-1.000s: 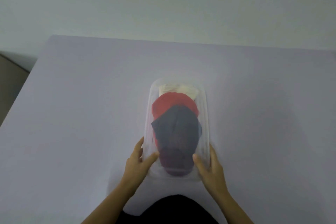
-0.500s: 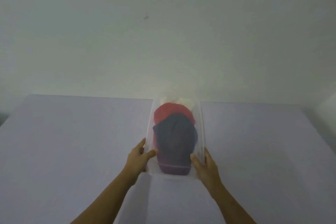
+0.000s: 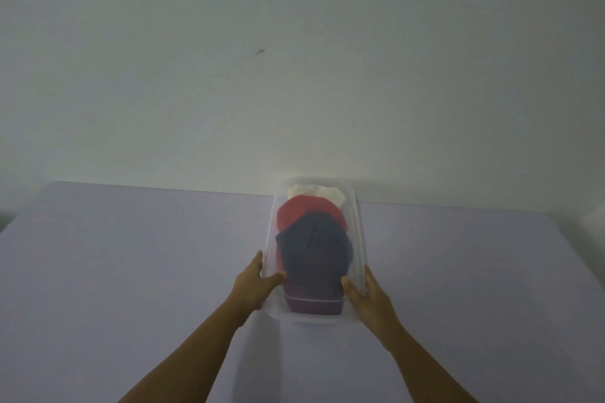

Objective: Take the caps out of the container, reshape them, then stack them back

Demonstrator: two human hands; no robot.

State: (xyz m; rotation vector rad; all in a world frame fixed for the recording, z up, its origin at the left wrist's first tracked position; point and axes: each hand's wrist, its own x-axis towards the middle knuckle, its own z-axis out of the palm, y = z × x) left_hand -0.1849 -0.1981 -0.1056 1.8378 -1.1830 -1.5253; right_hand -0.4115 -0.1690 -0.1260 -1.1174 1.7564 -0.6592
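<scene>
Both hands, left [image 3: 253, 285] and right [image 3: 368, 299], pinch the container [image 3: 360, 239] walls, steadying it on the desk [image 3: 131, 255]; caps [image 3: 312, 249] untouched.

One clear plastic container [image 3: 360, 239] stands on one lilac surface [image 3: 131, 271]. Inside it, four caps can be counted, overlapping in a row: one white cap [image 3: 316, 191] at the far end, one red cap [image 3: 307, 209] next, one navy cap [image 3: 314, 245] over that, and one maroon cap [image 3: 311, 299] nearest the person. Whether more lie hidden beneath them cannot be told. Two hands are in view: one left hand [image 3: 253, 285] and one right hand [image 3: 371, 299], each on its side of the container's near end.
</scene>
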